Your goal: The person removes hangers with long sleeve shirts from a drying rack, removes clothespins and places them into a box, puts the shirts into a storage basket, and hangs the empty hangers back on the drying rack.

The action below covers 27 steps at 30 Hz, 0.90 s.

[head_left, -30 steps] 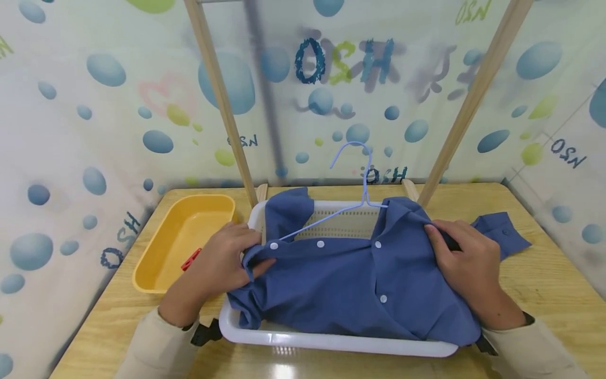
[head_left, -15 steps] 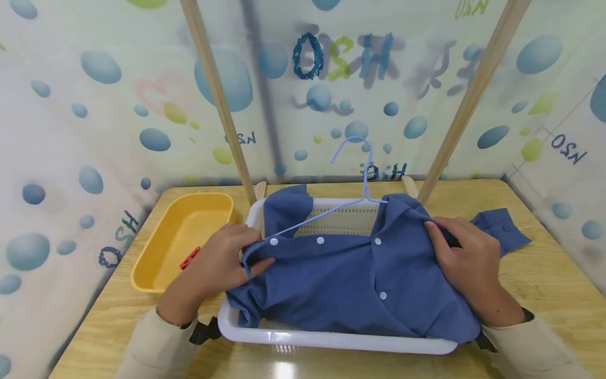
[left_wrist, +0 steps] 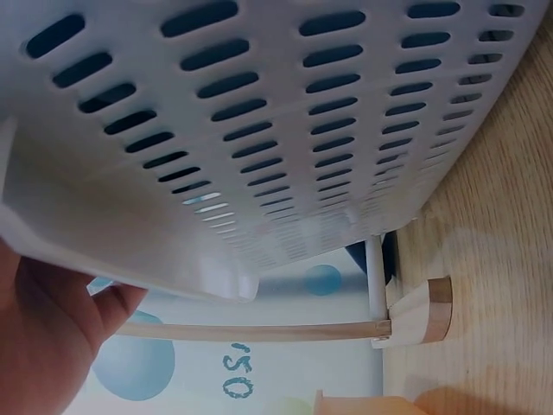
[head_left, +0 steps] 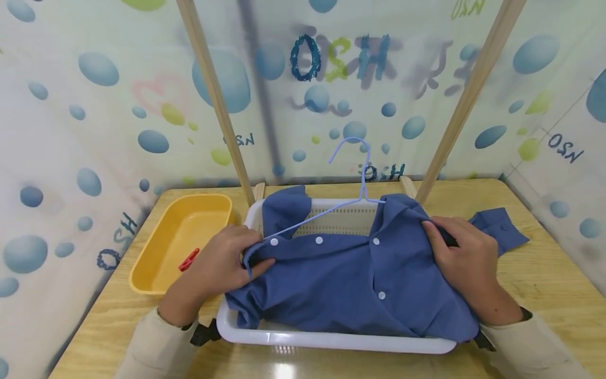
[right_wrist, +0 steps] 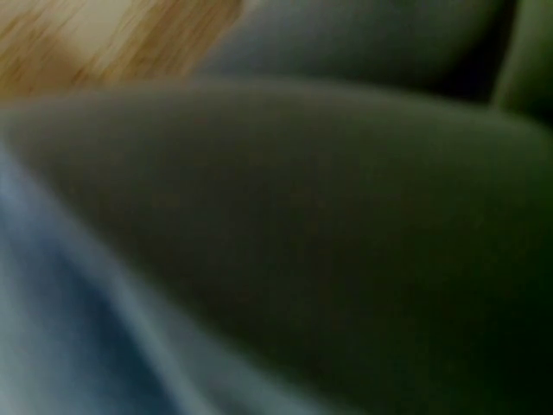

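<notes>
A blue button-up shirt [head_left: 326, 284] with white buttons lies over the white basket [head_left: 341, 341] in the head view. My left hand [head_left: 222, 263] pinches the shirt's edge at the left, near the top button. On the right, my right hand [head_left: 466, 263] grips the cloth by the shoulder. A light blue wire hanger [head_left: 363, 181] stands with its hook up; its left arm runs to the cloth near my left hand, and its right end goes under the collar. The left wrist view shows the basket's slotted wall [left_wrist: 285, 130] and part of my left hand [left_wrist: 60, 328]. Dark, blurred cloth fills the right wrist view.
A yellow tray [head_left: 134, 276] with a red clothespin [head_left: 189, 259] stands left of the basket. Two wooden poles [head_left: 220, 105] rise behind it from the table [head_left: 558, 284]. One sleeve cuff [head_left: 504, 229] lies on the table at the right.
The head view has shifted slightly. Both hands keep their hold on the shirt, and the shirt and hanger stay where they were.
</notes>
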Available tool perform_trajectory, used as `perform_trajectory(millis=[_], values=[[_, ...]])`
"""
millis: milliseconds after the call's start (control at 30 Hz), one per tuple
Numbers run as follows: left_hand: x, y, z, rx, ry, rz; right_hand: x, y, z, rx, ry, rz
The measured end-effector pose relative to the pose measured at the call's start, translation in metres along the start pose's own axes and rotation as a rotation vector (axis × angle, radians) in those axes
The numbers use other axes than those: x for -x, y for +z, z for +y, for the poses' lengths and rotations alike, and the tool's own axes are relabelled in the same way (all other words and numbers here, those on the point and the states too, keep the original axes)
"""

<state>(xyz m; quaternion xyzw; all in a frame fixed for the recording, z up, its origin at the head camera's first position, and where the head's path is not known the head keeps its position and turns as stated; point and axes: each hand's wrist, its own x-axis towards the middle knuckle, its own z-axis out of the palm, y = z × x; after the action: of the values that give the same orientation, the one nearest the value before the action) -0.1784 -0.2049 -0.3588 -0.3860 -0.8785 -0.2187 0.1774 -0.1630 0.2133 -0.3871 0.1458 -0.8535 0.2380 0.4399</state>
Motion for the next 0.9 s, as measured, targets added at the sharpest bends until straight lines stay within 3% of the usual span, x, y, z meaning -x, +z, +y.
perform_trajectory(millis=[900], values=[[0.0003,-0.0012,0.0008,-0.055,-0.078,-0.063,0.0003,0.0001,0.001,0.011,-0.012,0.014]])
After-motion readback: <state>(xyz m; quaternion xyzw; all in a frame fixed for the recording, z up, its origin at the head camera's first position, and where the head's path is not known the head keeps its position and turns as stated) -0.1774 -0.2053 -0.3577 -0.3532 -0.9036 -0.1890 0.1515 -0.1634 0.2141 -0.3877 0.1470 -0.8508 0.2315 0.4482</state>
